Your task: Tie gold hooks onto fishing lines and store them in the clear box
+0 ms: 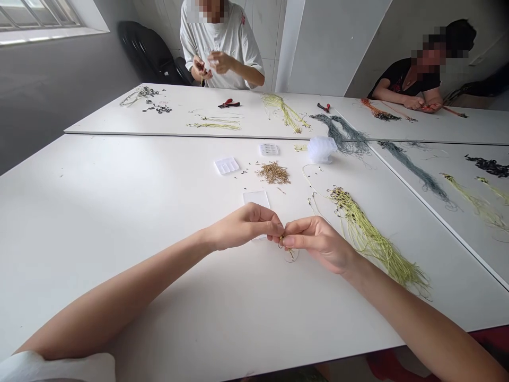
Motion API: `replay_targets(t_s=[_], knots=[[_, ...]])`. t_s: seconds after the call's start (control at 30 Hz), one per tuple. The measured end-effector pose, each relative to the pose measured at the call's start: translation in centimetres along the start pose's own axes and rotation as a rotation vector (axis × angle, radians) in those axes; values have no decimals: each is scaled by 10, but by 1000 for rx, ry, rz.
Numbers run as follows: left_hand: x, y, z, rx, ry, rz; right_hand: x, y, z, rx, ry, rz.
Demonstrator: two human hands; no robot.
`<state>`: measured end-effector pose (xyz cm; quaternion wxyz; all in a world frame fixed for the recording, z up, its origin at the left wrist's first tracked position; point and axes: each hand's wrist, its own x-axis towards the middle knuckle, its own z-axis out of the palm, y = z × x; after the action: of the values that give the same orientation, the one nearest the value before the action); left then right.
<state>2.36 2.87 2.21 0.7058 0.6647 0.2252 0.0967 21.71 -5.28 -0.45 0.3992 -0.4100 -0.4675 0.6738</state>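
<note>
My left hand [246, 225] and my right hand [316, 241] meet fingertip to fingertip over the white table [119, 212]. Both are pinched on a small brass hook on a thin yellow-green line [287, 249], which hangs in a loop just below the fingers. A bundle of yellow-green lines [374, 241] lies right behind my right hand. A pile of small brass hooks [273, 172] sits farther back in the middle. A flat clear plastic lid [256, 199] lies just behind my left hand.
Small clear trays [226, 165] and a clear plastic box [321, 149] stand near the table's far edge. Two other people work at the far tables, with red pliers [228, 103], grey-blue line bundles [345, 135] and more yellow lines [286, 111] around them.
</note>
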Motion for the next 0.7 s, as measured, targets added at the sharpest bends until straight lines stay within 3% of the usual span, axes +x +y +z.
replay_targets(t_s=[0.17, 0.3, 0.5, 0.7], knots=[[3, -7, -2, -19, 159, 28, 4, 4, -4, 103, 157, -93], [6, -17, 4, -86, 143, 26, 6, 10, -8, 199, 262, -131], [6, -23, 21, -184, 187, 42, 7, 13, -5, 234, 264, -119], [7, -25, 24, -182, 239, 58, 8, 15, -2, 258, 252, -115]])
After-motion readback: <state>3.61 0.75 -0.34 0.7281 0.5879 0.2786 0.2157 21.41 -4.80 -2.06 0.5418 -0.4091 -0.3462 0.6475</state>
